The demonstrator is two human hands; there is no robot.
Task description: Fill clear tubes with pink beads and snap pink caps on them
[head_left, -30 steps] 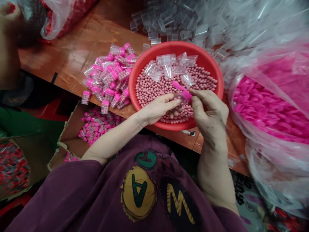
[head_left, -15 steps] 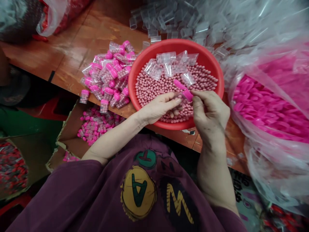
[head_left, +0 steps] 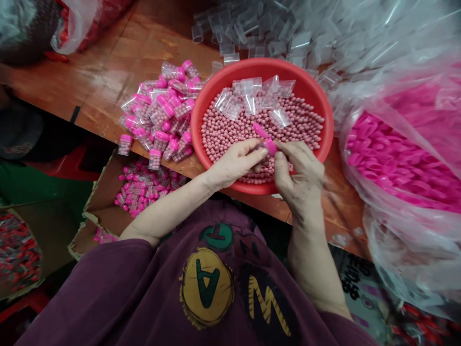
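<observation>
Nearest the camera, a purple shirt (head_left: 201, 293) fills the bottom; its print reads upside down from here, a yellow disc with a green "A", a yellow "W" beside it, a green patch above with a letter I cannot make out; bottom right, a printed sheet (head_left: 355, 283) shows dark characters, too blurred to read.

Up to the table (head_left: 118, 72) and its near edge runs diagonally, low on the right, high on the left; the red basin (head_left: 306, 86) overhangs that edge slightly; both hands meet over its near side.

Left hand (head_left: 236, 161); fingers closed round a small clear tube, mostly hidden under them; right hand (head_left: 298, 170); fingers pinched shut on a pink cap (head_left: 270, 145), pressed against the tube's mouth, just above the pink beads (head_left: 230, 132) that fill the basin; a second pink cap (head_left: 260, 129) lies on the beads just beyond.

Room is tight; a heap of capped tubes (head_left: 162, 117) crowds the basin's left rim, spilling towards the table edge, with a cardboard box (head_left: 104, 192) of more below it; on the right a clear bag of pink caps (head_left: 396, 163) presses close to the rim.

Farther in, empty clear tubes (head_left: 252, 93) lie on the beads at the basin's back; beyond it a big drift of loose clear tubes (head_left: 273, 33); the only bare wood is far left.
</observation>
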